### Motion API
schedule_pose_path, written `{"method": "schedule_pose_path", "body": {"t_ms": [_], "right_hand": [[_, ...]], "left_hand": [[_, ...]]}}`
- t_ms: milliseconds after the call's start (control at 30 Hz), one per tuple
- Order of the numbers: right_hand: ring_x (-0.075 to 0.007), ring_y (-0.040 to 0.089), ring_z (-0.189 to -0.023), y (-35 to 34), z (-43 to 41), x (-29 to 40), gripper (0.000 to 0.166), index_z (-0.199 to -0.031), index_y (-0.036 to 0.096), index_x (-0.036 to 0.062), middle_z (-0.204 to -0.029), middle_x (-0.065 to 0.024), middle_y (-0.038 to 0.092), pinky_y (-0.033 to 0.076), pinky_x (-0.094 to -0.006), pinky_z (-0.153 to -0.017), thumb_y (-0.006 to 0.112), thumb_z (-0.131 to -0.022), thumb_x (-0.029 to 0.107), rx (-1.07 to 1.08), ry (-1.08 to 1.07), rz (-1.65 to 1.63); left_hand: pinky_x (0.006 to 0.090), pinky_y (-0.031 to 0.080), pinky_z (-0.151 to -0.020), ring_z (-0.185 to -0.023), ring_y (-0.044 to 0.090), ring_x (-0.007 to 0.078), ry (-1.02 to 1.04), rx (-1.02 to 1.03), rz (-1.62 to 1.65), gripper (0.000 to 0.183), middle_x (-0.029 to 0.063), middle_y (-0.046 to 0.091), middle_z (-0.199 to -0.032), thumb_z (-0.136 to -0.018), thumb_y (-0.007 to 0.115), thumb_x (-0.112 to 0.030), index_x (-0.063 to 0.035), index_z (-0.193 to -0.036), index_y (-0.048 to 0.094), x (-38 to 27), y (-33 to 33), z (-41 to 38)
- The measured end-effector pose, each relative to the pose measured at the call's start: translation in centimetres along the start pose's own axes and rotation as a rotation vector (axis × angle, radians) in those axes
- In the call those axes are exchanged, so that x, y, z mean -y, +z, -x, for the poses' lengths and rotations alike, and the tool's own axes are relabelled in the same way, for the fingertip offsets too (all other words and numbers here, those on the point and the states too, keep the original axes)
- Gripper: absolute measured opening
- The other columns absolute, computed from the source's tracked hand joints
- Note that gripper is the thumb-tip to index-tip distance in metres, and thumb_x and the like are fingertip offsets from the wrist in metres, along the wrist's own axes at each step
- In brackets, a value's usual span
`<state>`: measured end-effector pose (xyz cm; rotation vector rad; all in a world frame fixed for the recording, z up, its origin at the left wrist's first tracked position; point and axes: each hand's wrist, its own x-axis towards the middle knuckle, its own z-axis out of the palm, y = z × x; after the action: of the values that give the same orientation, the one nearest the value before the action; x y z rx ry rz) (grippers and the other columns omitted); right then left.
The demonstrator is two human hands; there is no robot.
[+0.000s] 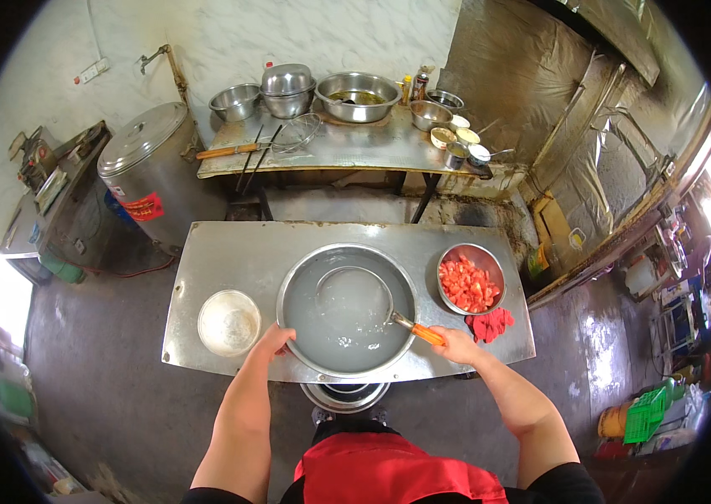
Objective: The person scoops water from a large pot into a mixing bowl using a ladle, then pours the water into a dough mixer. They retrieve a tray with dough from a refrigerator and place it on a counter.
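A large metal basin [348,249] of cloudy liquid stands in the middle of the near metal table. My left hand [278,339] grips its left rim. In my right hand [456,344] is the orange handle of a round strainer [428,334]; its hoop lies in the liquid, and its mesh is hard to make out. Right of the basin a metal bowl [499,277] holds cut tomatoes [468,283], with a red cloth or glove [489,324] beside it. To the left is a pale round bowl [229,322].
Behind, a second metal table [355,148] carries metal bowls [235,102], a wide basin [358,113], small seasoning bowls [443,137], a wire skimmer [295,133] and dark sticks [259,157]. A tall lidded metal drum [160,183] stands at the left. Under the near table's edge is another round metal vessel [346,403].
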<state>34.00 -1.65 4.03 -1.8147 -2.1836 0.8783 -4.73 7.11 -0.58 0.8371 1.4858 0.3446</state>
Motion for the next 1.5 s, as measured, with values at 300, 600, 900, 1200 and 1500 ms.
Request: {"method": "schedule_pose_path", "body": {"t_ms": [300, 600, 900, 1200, 1500], "right_hand": [[-0.0022, 0.033, -0.044, -0.9, -0.1, 3.3, 0.023, -0.096, 0.053, 0.0086, -0.055, 0.0041, 0.04, 0.023, -0.0165, -0.038, 0.055, -0.075, 0.015, 0.44, 0.442, -0.804], [0.001, 0.025, -0.039, 0.0, -0.9, 2.5, 0.02, -0.094, 0.053, 0.0065, -0.052, 0.0073, 0.035, 0.017, -0.0128, -0.033, 0.055, -0.074, 0.013, 0.609, 0.642, -1.378], [-0.0014, 0.026, -0.039, 1.7, 0.1, 4.1, 0.019, -0.088, 0.052, 0.0079, -0.053, 0.0059, 0.036, 0.017, -0.0156, -0.034, 0.056, -0.07, 0.008, 0.408, 0.471, -1.2], [-0.0036, 0.029, -0.041, -1.1, 2.0, 6.4, 0.024, -0.095, 0.049, 0.0042, -0.052, 0.0038, 0.036, 0.019, -0.0187, -0.037, 0.051, -0.071, 0.003, 0.224, 0.445, -1.017], [-0.0044, 0.037, -0.048, -4.6, 3.5, 6.1, 0.016, -0.083, 0.052, 0.0073, -0.057, 0.0042, 0.043, 0.026, -0.0186, -0.042, 0.056, -0.067, 0.009, 0.164, 0.377, -0.898]], "left_hand": [[0.0255, 0.032, -0.041, -0.048, 0.042, 0.0118, 0.026, 0.011, -0.046, 0.034, 0.0027, 0.047, -0.061, -0.057, 0.053, -0.013, -0.0101, -0.091, 0.049, -0.2, -1.0, -1.2], [0.0281, 0.038, -0.048, -0.061, 0.049, 0.0154, 0.087, -0.226, 0.162, 0.053, 0.0042, 0.052, -0.089, -0.069, 0.055, -0.031, -0.0172, -0.117, 0.036, 1.3, 1.5, 1.0], [0.0286, 0.039, -0.045, -0.066, 0.052, 0.0183, 0.022, -0.109, 0.484, 0.059, 0.0063, 0.046, -0.1, -0.07, 0.057, -0.018, -0.0208, -0.117, 0.022, 5.6, 10.5, 5.4], [0.027, 0.037, -0.042, -0.059, 0.049, 0.0159, 0.017, -0.127, 0.539, 0.046, 0.0052, 0.046, -0.083, -0.065, 0.052, -0.006, -0.0169, -0.106, 0.032, 5.9, 8.6, 3.0], [0.0255, 0.036, -0.041, -0.054, 0.046, 0.0137, 0.097, -0.238, 0.177, 0.046, 0.0042, 0.049, -0.078, -0.063, 0.056, -0.015, -0.0154, -0.106, 0.04, 2.9, 2.7, 2.3]]}}
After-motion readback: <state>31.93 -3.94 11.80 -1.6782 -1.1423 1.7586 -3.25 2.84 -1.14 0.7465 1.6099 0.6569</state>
